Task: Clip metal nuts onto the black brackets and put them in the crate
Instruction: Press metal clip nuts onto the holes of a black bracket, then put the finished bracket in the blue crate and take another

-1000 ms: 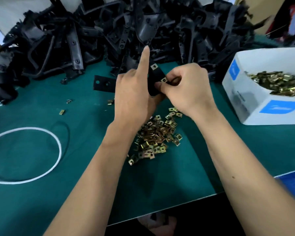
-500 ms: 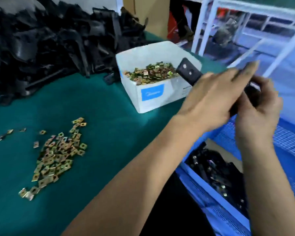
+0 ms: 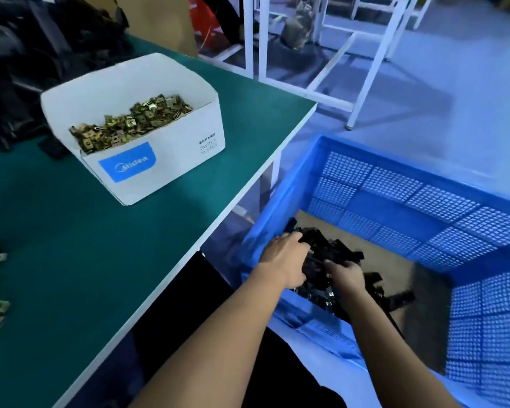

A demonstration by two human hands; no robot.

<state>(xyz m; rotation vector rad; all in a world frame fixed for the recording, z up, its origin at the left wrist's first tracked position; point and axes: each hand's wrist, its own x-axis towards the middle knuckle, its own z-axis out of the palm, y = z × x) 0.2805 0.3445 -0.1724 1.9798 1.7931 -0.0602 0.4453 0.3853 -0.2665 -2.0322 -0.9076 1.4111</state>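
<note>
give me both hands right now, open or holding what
Left hand: down in the blue crate, on the black brackets; grip cannot be told.
Right hand: same, fingers hidden among the brackets.

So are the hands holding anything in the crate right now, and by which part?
Cannot be told. Both the left hand and the right hand are down among the black brackets in the blue crate; blur hides any grip.

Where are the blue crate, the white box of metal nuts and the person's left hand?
blue crate [image 3: 401, 198]: head view, on its far mesh wall.
white box [image 3: 171, 160]: head view, on its front side.
left hand [image 3: 283, 257]: head view, on the back of the hand.
</note>
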